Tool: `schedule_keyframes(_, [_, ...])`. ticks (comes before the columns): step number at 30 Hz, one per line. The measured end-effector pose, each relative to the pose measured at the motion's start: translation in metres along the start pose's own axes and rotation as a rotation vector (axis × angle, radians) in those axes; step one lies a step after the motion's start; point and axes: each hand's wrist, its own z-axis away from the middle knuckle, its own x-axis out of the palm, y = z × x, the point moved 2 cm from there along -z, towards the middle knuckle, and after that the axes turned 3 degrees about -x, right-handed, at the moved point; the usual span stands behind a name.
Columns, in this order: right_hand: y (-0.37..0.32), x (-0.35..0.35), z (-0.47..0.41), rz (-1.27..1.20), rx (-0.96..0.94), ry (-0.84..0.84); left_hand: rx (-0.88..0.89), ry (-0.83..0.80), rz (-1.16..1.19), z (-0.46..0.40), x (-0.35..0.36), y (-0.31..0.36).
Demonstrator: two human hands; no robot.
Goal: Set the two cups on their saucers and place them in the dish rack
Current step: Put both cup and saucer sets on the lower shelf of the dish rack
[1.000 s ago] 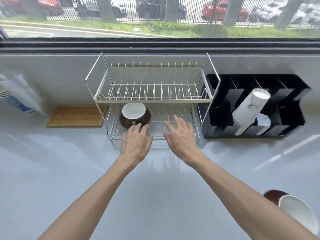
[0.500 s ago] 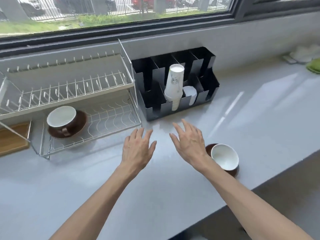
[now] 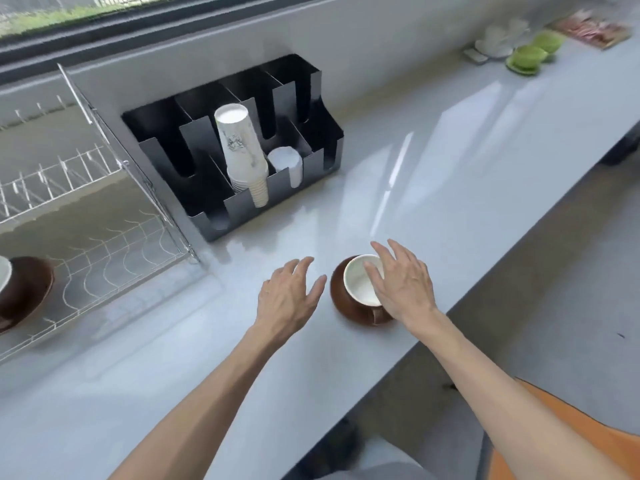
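Both hands were open, the right hand [image 3: 403,287] over the second cup [image 3: 360,284] on its saucer [image 3: 346,306] near the surface [image 3: 450,188] edge, the left hand [image 3: 287,299] beside it; a careless lift could slide cup off saucer

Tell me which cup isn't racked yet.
The cup under the right hand, on its saucer on the counter. The other cup sits in the rack.

Bright daylight comes from the window [image 3: 104,19] at the top. Shiny white streaks glare on the bench [image 3: 433,188]. Edges look bent and slightly blurry.
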Motion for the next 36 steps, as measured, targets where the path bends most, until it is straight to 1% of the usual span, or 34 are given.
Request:
schedule_keyframes(3, [0.022,0.004,0.001,-0.103,0.086,-0.05,-0.074,-0.084,0.109,-0.006,0.018,0.012])
schedule_keyframes(6, [0.04,0.011,0.0,-0.279,0.176,-0.097,-0.181,-0.174,0.283,-0.01,0.033,0.019])
schedule_keyframes(8, [0.047,0.015,0.0,-0.346,0.206,-0.116,-0.244,-0.21,0.405,-0.012,0.041,0.021])
schedule_keyframes(12, [0.051,0.021,-0.003,-0.484,0.234,-0.14,-0.256,-0.251,0.468,-0.017,0.051,0.024])
schedule_keyframes(15, [0.054,0.023,-0.005,-0.556,0.257,-0.156,-0.277,-0.296,0.577,-0.021,0.055,0.029])
schedule_keyframes(18, [0.057,0.026,-0.007,-0.569,0.269,-0.175,-0.293,-0.322,0.664,-0.022,0.06,0.031])
schedule_keyframes(22, [0.062,0.033,-0.008,-0.581,0.281,-0.195,-0.332,-0.316,0.748,-0.023,0.068,0.03])
schedule_keyframes(25, [0.064,0.035,-0.008,-0.602,0.309,-0.218,-0.349,-0.309,0.768,-0.025,0.073,0.029])
schedule_keyframes(31, [0.064,0.039,-0.008,-0.58,0.326,-0.203,-0.332,-0.269,0.806,-0.027,0.079,0.026])
schedule_keyframes(36, [0.059,0.038,-0.005,-0.572,0.302,-0.187,-0.324,-0.256,0.818,-0.024,0.079,0.022])
